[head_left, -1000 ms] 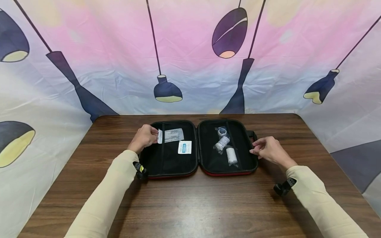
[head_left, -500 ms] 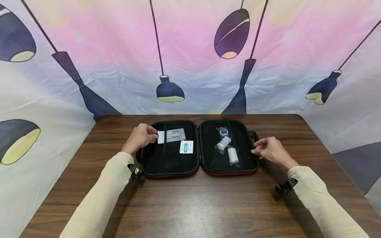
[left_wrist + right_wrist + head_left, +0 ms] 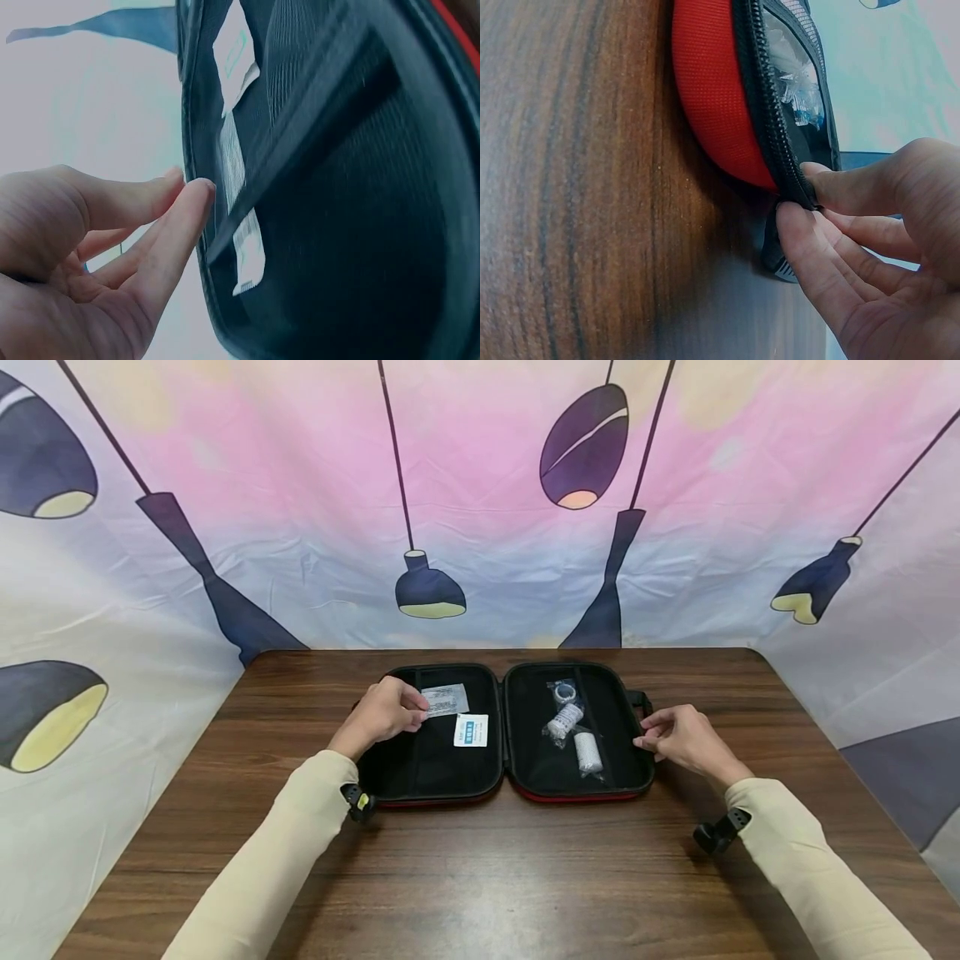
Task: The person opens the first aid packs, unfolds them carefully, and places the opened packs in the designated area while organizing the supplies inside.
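Note:
A black-lined zip case with a red shell lies unfolded on the table. In the head view my left hand is over its left half, beside a long clear-and-white packet. The left wrist view shows the packet tucked under an elastic strap; thumb and index fingertips come close together, with nothing visible between them. A small white-and-blue sachet lies near the hinge. My right hand pinches the zippered rim of the right half between thumb and fingers.
Wrapped white bandage rolls and a small ring-shaped roll lie in the case's right half. The brown wooden table extends in front. A printed cloth backdrop hangs behind the table's far edge.
My left hand has moved right, from the packet's left end to over the strap, covering that end in the head view. The right hand stays at the case's rim.

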